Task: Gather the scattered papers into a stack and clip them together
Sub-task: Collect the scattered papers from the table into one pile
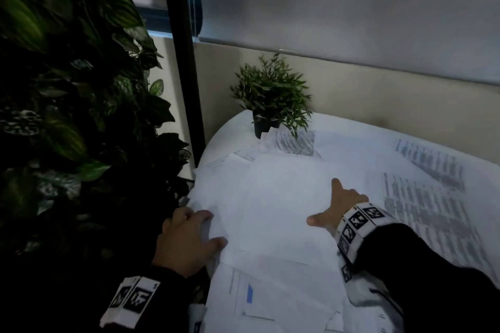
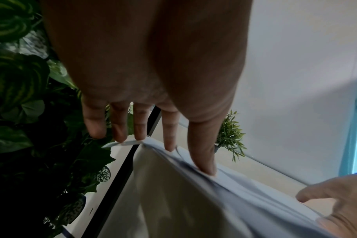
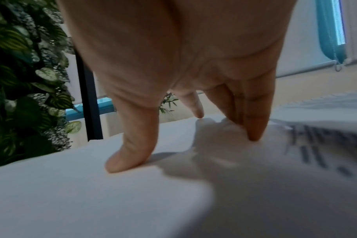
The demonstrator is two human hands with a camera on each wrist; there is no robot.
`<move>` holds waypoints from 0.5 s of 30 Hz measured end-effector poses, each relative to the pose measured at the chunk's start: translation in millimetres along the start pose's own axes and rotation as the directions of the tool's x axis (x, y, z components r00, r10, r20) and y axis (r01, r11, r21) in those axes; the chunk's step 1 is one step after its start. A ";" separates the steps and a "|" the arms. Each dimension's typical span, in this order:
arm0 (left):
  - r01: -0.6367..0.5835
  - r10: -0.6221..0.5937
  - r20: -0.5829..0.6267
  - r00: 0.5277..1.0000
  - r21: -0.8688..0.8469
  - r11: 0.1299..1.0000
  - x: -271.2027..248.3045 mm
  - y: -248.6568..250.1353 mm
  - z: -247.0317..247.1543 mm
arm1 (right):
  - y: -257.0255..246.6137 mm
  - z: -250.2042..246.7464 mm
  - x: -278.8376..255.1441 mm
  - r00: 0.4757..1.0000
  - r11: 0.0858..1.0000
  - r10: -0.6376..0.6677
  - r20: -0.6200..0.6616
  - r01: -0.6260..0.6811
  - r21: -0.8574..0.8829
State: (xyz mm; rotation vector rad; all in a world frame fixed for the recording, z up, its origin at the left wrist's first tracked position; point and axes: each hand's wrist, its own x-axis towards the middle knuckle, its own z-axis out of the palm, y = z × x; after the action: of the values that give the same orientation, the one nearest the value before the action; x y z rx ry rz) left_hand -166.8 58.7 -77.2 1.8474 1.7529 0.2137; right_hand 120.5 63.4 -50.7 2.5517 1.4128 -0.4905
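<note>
A dim room with a pale wall [image 1: 351,3] above a beige panel [image 1: 378,94] running behind a white round-edged table [image 1: 230,127]. A small potted plant [image 1: 270,97] stands at the table's far edge. On the left a wall of dark leaves [image 1: 67,89] meets a black post [image 1: 184,48], with a blue-framed window [image 3: 332,29] and a pull cord.

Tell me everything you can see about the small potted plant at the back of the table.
The potted plant is small and bushy, with thin, pointed green leaves in a dark pot. It stands upright at the table's far left edge, near the wall. A printed sheet lies against the pot's base. Neither hand touches it.
</note>
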 end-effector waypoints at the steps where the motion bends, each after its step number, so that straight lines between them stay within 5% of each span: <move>1: -0.012 0.012 -0.023 1.000 0.004 1.000 1.1 -1.3 0.8 | 4.2 -2.6 -0.1 1.000 0.998 0.023 -0.006 -0.022 0.058; 5: -0.025 0.029 -0.080 0.996 0.053 0.998 2.2 -1.5 3.4 | 19.4 -7.8 0.1 0.990 0.925 0.122 -0.072 -0.087 0.370; 9: -0.024 0.033 -0.094 0.995 0.095 0.995 -2.5 4.8 2.1 | 30.4 -9.7 -4.3 0.985 0.724 0.121 -0.123 -0.002 0.690; 11: -0.027 0.035 -0.080 0.996 0.097 0.995 -4.5 6.0 -0.5 | 41.0 -16.4 -10.4 0.970 0.679 0.130 -0.204 0.063 0.732; 15: -0.021 0.029 -0.080 0.996 0.102 0.995 -4.5 4.8 0.1 | 69.2 -31.0 -11.6 0.927 0.740 0.218 -0.304 0.046 0.671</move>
State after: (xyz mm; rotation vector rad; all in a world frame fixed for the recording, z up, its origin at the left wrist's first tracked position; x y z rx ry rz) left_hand -163.2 54.5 -73.7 1.9581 1.8267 0.2167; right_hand 179.5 27.3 -17.6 3.4355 1.3891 -0.6217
